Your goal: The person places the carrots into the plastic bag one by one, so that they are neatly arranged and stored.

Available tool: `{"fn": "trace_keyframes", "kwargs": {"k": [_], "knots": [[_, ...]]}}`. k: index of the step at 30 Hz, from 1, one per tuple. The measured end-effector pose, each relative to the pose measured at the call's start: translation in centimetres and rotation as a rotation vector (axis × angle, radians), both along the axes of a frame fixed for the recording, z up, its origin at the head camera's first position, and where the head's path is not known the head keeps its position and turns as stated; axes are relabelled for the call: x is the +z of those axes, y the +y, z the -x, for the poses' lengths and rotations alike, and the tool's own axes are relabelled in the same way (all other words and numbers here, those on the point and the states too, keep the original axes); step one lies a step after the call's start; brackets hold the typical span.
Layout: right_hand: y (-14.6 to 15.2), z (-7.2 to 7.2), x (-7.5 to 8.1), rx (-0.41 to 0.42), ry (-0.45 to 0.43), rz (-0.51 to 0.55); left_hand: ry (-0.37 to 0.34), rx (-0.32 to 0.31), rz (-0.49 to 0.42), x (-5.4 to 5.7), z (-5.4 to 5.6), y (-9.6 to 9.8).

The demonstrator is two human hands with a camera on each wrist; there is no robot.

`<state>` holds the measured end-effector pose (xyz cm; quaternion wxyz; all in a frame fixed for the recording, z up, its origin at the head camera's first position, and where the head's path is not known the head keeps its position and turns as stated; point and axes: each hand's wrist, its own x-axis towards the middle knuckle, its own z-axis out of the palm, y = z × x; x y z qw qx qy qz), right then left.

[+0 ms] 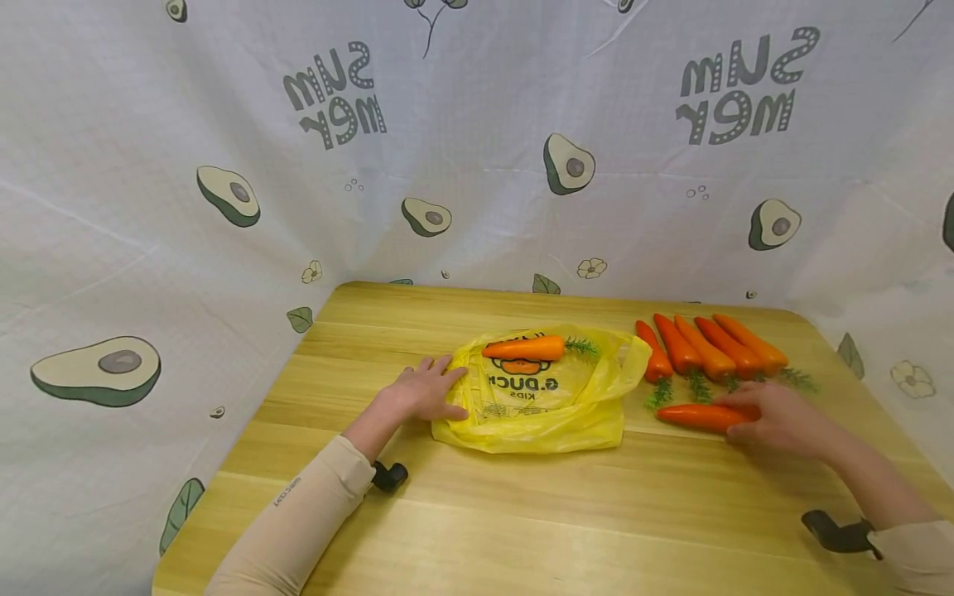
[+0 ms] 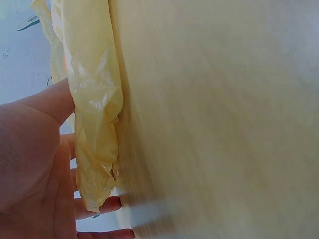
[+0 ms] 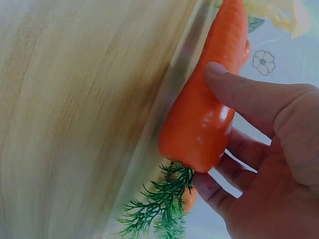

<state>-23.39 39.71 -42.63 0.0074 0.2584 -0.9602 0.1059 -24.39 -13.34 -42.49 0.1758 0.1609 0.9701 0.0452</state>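
Fingers of the right hand (image 1: 771,418) are curled round one carrot (image 1: 696,417), thumb on its near side in the wrist view; it is held just beside the near side of the row, tip turned toward the bag (image 1: 514,439); whether it is clear of the table (image 1: 522,521) cannot be told. Fingers of the left hand (image 1: 428,393) are spread and loose, touching the bag's left edge; no firm hold is seen. On the bag's printed face a second carrot (image 1: 525,348) is seen, greens to the right; whether it is covered by any film cannot be told. Five more, the row (image 1: 708,354), are laid side by side at right. Likely faults: the held carrot could be dropped, its skin being glossy and tapered; the row could be knocked out of line by the knuckles, so close is it; the bag could be dragged or crumpled, being thin and only lightly steadied; film could be snagged by greens; the second carrot could be rolled if the film were tugged.
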Motion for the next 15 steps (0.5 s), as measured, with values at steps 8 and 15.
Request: {"fn": "trace_keyframes", "kwargs": {"k": [8,15], "knots": [[0.1,0.0,0.5,0.021,0.016,-0.011,0.006,-0.009,0.003,-0.1,0.0,0.0],[-0.5,-0.4,1.8,0.015,0.032,-0.032,0.004,-0.013,0.011,-0.2,0.0,0.0]]}}
